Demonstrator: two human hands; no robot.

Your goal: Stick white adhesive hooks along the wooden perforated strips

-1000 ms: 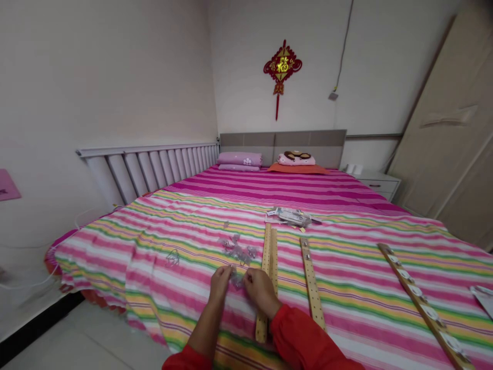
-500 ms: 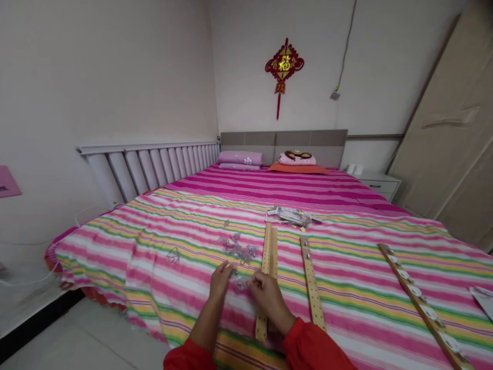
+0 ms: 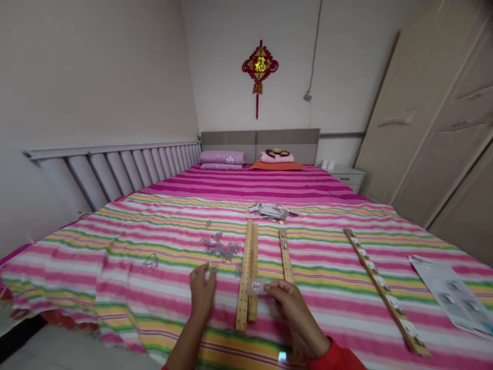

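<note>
My right hand (image 3: 295, 308) pinches a small clear plastic bag (image 3: 256, 287) by its right edge, above the two perforated wooden strips. Something round and shiny shows inside the bag. My left hand (image 3: 202, 289) is over the bedspread, left of the strips, with thumb and forefinger apart; a small greyish bit near the thumb tip is too blurred to name. Just beyond it is a pile of small clear bags (image 3: 221, 247). Two wooden strips with holes (image 3: 243, 288) lie side by side between my hands. A third holed strip (image 3: 285, 259), partly behind my right hand, carries small pieces at its far end.
A wooden strip with several white cards (image 3: 372, 267) lies to the right, beside a clear package (image 3: 449, 288). Plastic packets (image 3: 271, 211) lie beyond the strips. A thin wire tangle (image 3: 150, 262) is at the left. A radiator (image 3: 127, 174) flanks the bed.
My right hand has lifted the small bag and moved it right, over the strips. My left hand has parted its fingers and drawn away left. The view has turned right.
</note>
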